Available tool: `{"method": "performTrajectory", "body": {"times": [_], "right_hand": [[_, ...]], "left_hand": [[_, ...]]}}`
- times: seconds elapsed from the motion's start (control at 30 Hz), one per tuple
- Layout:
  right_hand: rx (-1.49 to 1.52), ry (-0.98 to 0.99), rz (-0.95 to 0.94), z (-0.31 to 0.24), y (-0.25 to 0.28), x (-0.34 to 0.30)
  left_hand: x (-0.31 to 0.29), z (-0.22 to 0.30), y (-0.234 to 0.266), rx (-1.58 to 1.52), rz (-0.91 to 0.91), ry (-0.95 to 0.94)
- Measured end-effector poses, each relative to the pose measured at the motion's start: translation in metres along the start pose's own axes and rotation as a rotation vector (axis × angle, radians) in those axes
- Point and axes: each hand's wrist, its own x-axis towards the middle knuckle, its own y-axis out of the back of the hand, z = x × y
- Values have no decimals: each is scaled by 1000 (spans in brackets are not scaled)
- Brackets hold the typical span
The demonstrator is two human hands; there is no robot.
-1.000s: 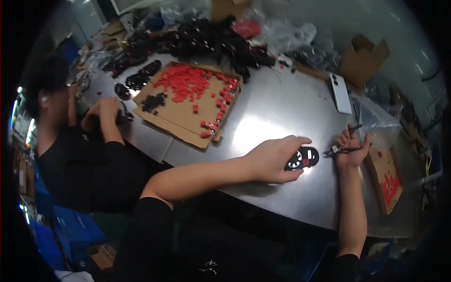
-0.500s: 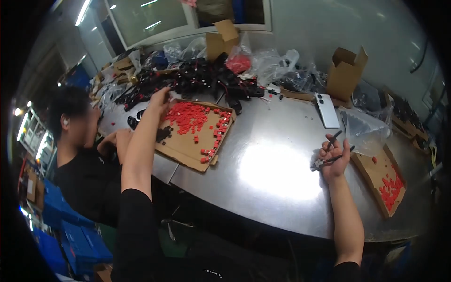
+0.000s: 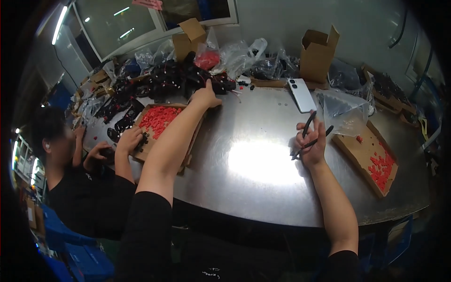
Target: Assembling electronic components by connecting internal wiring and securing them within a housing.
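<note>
My left hand (image 3: 205,97) reaches over the cardboard tray to the right end of a heap of black parts with thin wires (image 3: 164,80). Its index finger is stretched out and its thumb stands apart; nothing shows between them, though some fingers are hidden. Below its forearm lies the shallow cardboard tray (image 3: 146,149), holding many small red pieces (image 3: 159,118). Over the metal table, my right hand (image 3: 312,145) is closed around small pliers with black handles (image 3: 307,124). The handles spread apart between the fingers, and the jaws point left.
A co-worker's hand (image 3: 129,139) is at the tray's left edge, and other hands work farther left. A white phone (image 3: 302,95), a clear plastic bag (image 3: 345,113) and a second cardboard tray (image 3: 350,149) with red pieces lie right. An open carton (image 3: 319,55) stands behind.
My left hand has moved right, from the tray's far left edge to the right end of the black heap. The view has shifted right. The pliers stay in my right hand.
</note>
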Motion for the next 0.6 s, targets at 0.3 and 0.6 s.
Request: {"method": "performTrajectory", "body": {"times": [0.3, 0.6], "right_hand": [[-1507, 355, -355, -23, -41, -15], [-1729, 377, -469, -12, -29, -22]], "left_hand": [[-68, 16, 10, -749, 379, -369], [-288, 36, -36, -346, 39, -846]]}}
